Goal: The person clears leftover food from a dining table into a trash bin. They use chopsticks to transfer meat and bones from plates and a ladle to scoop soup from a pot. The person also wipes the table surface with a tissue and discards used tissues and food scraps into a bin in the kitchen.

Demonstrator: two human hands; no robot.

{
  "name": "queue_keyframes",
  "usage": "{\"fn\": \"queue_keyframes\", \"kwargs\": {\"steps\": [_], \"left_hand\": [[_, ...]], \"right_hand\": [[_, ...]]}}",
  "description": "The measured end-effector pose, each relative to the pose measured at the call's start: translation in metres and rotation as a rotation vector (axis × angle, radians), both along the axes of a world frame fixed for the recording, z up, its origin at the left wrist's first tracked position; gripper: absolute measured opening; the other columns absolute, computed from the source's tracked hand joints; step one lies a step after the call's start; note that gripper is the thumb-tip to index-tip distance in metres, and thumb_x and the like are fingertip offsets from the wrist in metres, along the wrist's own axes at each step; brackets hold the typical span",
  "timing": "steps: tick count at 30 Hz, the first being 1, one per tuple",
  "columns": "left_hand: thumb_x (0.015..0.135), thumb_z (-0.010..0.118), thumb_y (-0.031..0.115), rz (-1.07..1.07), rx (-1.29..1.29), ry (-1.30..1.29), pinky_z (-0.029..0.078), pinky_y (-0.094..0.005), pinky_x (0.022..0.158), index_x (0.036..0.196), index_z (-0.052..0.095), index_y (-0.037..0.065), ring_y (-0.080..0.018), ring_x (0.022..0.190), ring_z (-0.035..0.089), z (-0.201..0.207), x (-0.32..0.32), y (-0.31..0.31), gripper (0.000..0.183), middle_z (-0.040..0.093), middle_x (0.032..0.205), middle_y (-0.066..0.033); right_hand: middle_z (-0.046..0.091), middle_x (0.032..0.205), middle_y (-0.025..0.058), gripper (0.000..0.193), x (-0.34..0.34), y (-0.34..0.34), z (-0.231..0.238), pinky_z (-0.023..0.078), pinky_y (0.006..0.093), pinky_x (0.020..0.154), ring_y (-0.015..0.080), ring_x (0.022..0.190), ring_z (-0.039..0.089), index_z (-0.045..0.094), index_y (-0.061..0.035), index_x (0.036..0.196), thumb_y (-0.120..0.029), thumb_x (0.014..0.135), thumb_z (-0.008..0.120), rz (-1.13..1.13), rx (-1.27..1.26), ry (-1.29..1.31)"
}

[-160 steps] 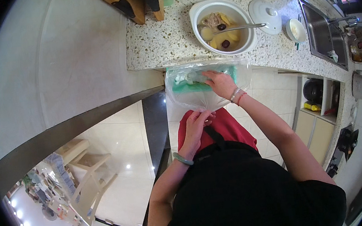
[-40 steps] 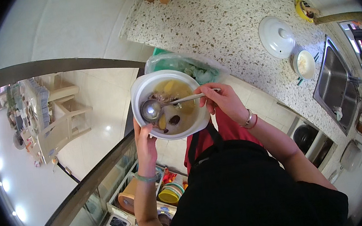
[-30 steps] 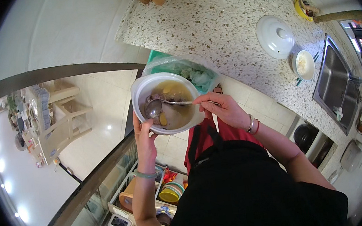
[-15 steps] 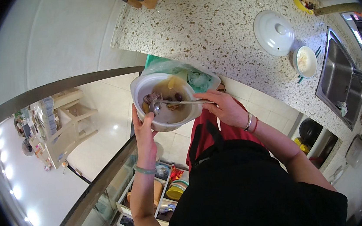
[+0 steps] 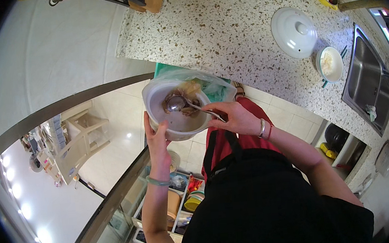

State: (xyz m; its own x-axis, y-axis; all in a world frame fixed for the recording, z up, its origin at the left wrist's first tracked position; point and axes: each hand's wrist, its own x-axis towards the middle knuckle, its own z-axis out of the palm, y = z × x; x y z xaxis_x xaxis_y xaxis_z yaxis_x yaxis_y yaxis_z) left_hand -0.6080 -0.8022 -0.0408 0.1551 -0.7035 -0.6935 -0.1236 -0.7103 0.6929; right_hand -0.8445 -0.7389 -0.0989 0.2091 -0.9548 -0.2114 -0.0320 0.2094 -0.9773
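My left hand [image 5: 158,141] grips the near left rim of a white pot [image 5: 154,97], thumb on the edge. Inside lie brownish food remains [image 5: 193,88], gathered toward the far right side. My right hand [image 5: 237,117] is closed round the handle of a metal ladle [image 5: 176,103], whose round head is down in the pot among the remains. Just beyond the pot, a clear plastic bag [image 5: 216,84] lines a green bin [image 5: 163,68] beside the counter's edge. The pot partly covers the bag and bin.
On the speckled counter [image 5: 222,20] are a white lid [image 5: 294,32], a white bowl of rice [image 5: 329,64] and green chopsticks [image 5: 343,52]. A steel sink [image 5: 362,68] is set in at the right. An open drawer [image 5: 180,212] of containers sits near my left forearm.
The ladle's head has moved away from the left rim toward the pot's far middle, its handle now slanting more. My right hand shifted slightly left and down. Less brown liquid shows in the pot.
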Motion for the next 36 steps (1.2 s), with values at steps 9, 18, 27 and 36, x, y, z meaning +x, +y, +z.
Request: {"fn": "queue_keyframes", "kwargs": {"steps": [9,18,27,36], "left_hand": [[0.085,0.067,0.016,0.01,-0.014,0.023,0.051,-0.0353,0.086,0.152,0.021,0.017,-0.0224,0.113,0.056,-0.005,-0.005,-0.002,0.082,0.045,0.139,-0.0117],[0.084,0.069,0.013,0.037,-0.038,0.02,0.051,-0.0356,0.087,0.152,0.021,0.017,-0.0223,0.112,0.057,-0.002,-0.01,-0.004,0.084,0.047,0.137,-0.0134],[0.083,0.069,0.011,0.013,-0.018,-0.025,0.051,-0.032,0.085,0.152,0.021,0.017,-0.0186,0.108,0.057,-0.002,-0.017,-0.004,0.085,0.048,0.134,-0.0108],[0.082,0.071,0.013,0.098,-0.022,-0.021,0.05,-0.0354,0.088,0.152,0.02,0.015,-0.0216,0.112,0.055,-0.007,-0.024,0.0,0.086,0.047,0.135,-0.0126]], "right_hand": [[0.061,0.08,0.0016,0.029,-0.003,-0.001,-0.008,0.051,0.0225,0.063,0.0067,0.067,0.06,0.061,-0.0042,0.122,-0.016,0.096,0.056,-0.004,0.396,-0.528],[0.065,0.086,0.0127,0.034,-0.013,-0.001,-0.003,0.053,0.0297,0.06,0.0165,0.061,0.063,0.057,-0.0014,0.124,-0.006,0.09,0.055,0.122,0.407,-0.064],[0.062,0.108,0.0151,0.03,0.008,0.003,-0.026,0.052,0.0408,0.079,0.0333,0.093,0.063,0.06,-0.0082,0.119,-0.011,0.089,0.056,0.015,-0.059,0.213],[0.06,0.089,0.0098,0.028,-0.005,-0.005,-0.044,0.051,0.0419,0.069,0.0312,0.081,0.062,0.066,-0.0154,0.11,-0.009,0.084,0.057,0.027,-0.158,0.538]]}}
